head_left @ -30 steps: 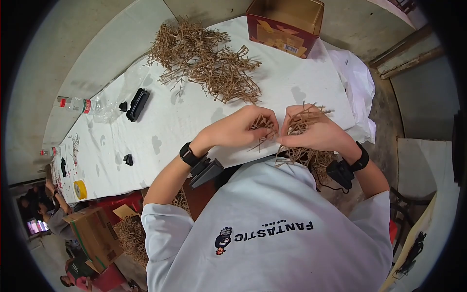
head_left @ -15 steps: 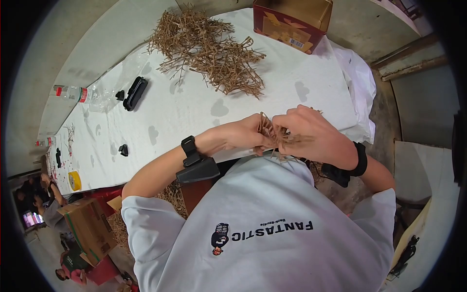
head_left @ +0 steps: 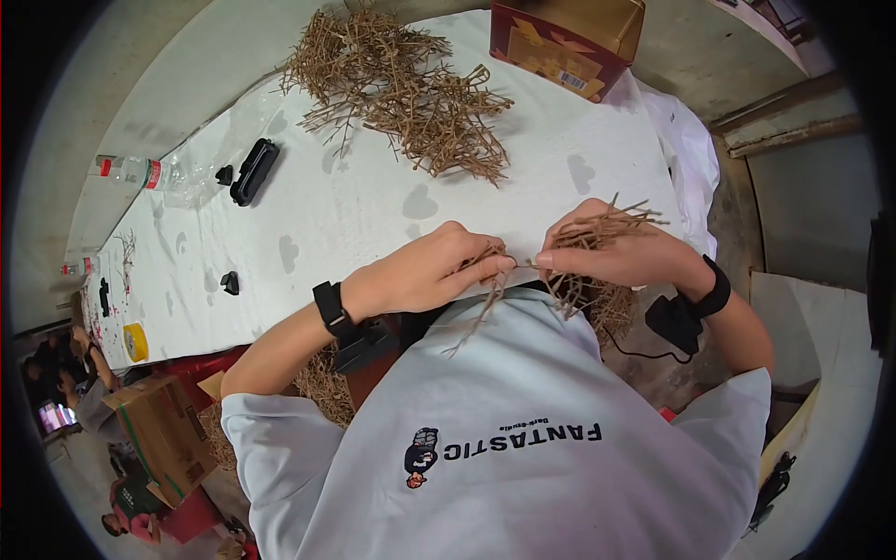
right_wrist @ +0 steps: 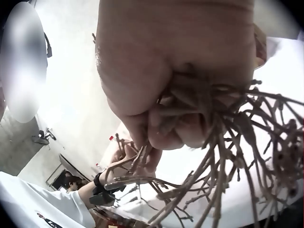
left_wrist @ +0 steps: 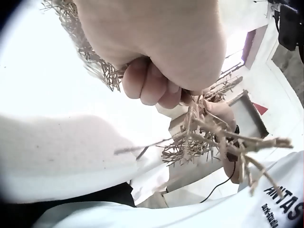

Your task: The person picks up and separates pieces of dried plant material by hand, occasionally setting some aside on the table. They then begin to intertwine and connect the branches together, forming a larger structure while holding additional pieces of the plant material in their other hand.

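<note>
My left hand is at the table's near edge, thumb and fingers pinching a small sprig of dry brown branched stalks that hangs down over the shirt. Facing it, my right hand grips a larger bundle of dry brown stalks, its ends sticking out above and below the fist. The two hands' fingertips are a short gap apart, with a thin stalk end between them. Farther back on the white cloth lies a big loose pile of dry stalks.
A red and gold box stands open at the back right. To the left are a black clip-like device, a small black piece, a plastic bottle and yellow tape. Cardboard boxes and other people are beyond the table's left end.
The hands came together over the bundle half a second ago, then moved apart. The left hand now sits farther left with a sprig hanging down; the right hand has turned.
</note>
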Action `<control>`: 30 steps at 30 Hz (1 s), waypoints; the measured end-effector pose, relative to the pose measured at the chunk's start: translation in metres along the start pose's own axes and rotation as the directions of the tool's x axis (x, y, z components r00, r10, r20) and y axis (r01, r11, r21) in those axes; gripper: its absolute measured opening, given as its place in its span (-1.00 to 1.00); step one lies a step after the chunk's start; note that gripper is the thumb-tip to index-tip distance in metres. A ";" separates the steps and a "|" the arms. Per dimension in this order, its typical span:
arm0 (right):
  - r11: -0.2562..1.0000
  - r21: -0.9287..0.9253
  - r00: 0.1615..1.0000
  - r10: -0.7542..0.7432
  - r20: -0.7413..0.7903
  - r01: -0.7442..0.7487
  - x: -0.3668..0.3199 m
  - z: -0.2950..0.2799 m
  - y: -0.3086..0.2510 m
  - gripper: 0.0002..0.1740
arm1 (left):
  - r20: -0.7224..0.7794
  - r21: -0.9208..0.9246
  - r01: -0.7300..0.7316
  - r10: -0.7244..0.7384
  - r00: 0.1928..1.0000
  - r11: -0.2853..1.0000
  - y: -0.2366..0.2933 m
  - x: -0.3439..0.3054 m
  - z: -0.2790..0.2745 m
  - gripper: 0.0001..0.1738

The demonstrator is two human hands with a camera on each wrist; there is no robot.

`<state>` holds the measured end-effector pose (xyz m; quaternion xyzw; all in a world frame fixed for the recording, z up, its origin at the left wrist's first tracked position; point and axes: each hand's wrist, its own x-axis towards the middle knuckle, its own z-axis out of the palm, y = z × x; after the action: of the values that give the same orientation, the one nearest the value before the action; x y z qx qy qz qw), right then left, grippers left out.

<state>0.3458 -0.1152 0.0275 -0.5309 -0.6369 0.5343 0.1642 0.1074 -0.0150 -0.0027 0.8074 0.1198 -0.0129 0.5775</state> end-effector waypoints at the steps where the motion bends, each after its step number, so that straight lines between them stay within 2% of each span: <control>1: 0.997 0.080 0.999 -0.025 0.030 0.023 0.001 0.000 0.005 -0.69 | -0.019 0.044 -0.036 0.037 0.999 0.998 0.001 -0.003 0.000 -0.70; 3: 0.993 0.118 0.996 -0.037 0.080 0.027 0.002 -0.004 0.001 -0.69 | -0.040 0.086 -0.069 0.073 0.997 0.994 -0.002 -0.010 0.000 -0.73; 6: 0.982 0.188 0.983 -0.066 0.172 0.033 0.003 -0.009 -0.010 -0.68 | -0.034 0.260 -0.157 0.171 0.985 0.953 -0.008 -0.016 0.001 -0.79; 11: 1.000 -0.006 0.994 0.012 0.109 -0.012 -0.004 -0.015 -0.013 -0.71 | -0.014 0.368 -0.122 0.136 0.991 0.922 -0.016 -0.034 -0.008 -0.80; 13: 0.989 -0.141 0.998 0.057 0.024 -0.053 -0.014 -0.030 -0.005 -0.73 | -0.143 0.370 -0.051 0.111 0.983 0.927 -0.045 -0.057 -0.025 -0.79; 14: 0.989 -0.140 0.998 0.057 0.023 -0.053 -0.022 -0.038 0.005 -0.73 | -0.212 0.370 0.091 -0.012 0.977 0.925 -0.056 -0.074 -0.037 -0.79; 15: 0.993 -0.047 0.991 0.105 -0.087 -0.109 -0.032 -0.045 0.016 -0.70 | -0.275 0.361 0.228 -0.131 0.952 0.904 -0.063 -0.084 -0.046 -0.79; 16: 0.987 0.052 0.968 0.162 -0.192 -0.155 -0.037 -0.049 0.022 -0.68 | -0.270 0.364 0.223 -0.127 0.955 0.904 -0.063 -0.083 -0.047 -0.79; 17: 0.986 0.052 0.967 0.165 -0.194 -0.158 -0.036 -0.049 0.024 -0.68 | -0.314 0.257 0.237 -0.151 0.937 0.937 -0.062 -0.083 -0.045 -0.78; 19: 0.982 0.170 0.977 0.117 -0.177 -0.087 -0.032 -0.045 0.026 -0.70 | -0.397 0.026 0.257 -0.226 0.889 0.966 -0.060 -0.088 -0.037 -0.76; 20: 0.973 0.228 0.981 0.089 -0.174 -0.048 -0.029 -0.044 0.025 -0.71 | -0.400 0.026 0.260 -0.228 0.888 0.965 -0.056 -0.085 -0.035 -0.76; 23: 0.954 0.297 0.987 0.089 -0.131 -0.047 -0.021 -0.045 0.017 -0.72 | -0.411 -0.140 0.211 -0.251 0.876 0.967 -0.037 -0.057 -0.020 -0.62; 24: 0.942 0.332 0.990 0.089 -0.107 -0.048 -0.020 -0.044 0.015 -0.72 | -0.411 -0.140 0.210 -0.250 0.876 0.968 -0.028 -0.048 -0.015 -0.62; 26: 0.930 0.365 0.992 0.072 -0.102 -0.030 -0.017 -0.042 0.011 -0.73 | -0.462 -0.203 0.046 -0.138 0.876 0.978 -0.010 -0.030 -0.006 -0.56; 27: 0.916 0.401 0.994 0.057 -0.094 -0.015 -0.016 -0.040 0.010 -0.73 | -0.462 -0.204 0.047 -0.138 0.876 0.978 -0.005 -0.022 -0.004 -0.56; 29: 0.901 0.433 0.995 0.041 -0.087 0.001 -0.013 -0.038 0.007 -0.73 | -0.439 -0.075 -0.042 0.004 0.898 0.996 0.003 -0.006 -0.002 -0.67; 30: 0.899 0.438 0.996 0.031 -0.085 0.009 -0.012 -0.037 0.007 -0.73 | -0.440 -0.076 -0.042 0.004 0.898 0.996 0.005 0.001 0.004 -0.67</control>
<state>0.3828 -0.1078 0.0396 -0.5075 -0.4896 0.6403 0.3047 0.1100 -0.0195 0.0003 0.7659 0.2380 0.1816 0.5690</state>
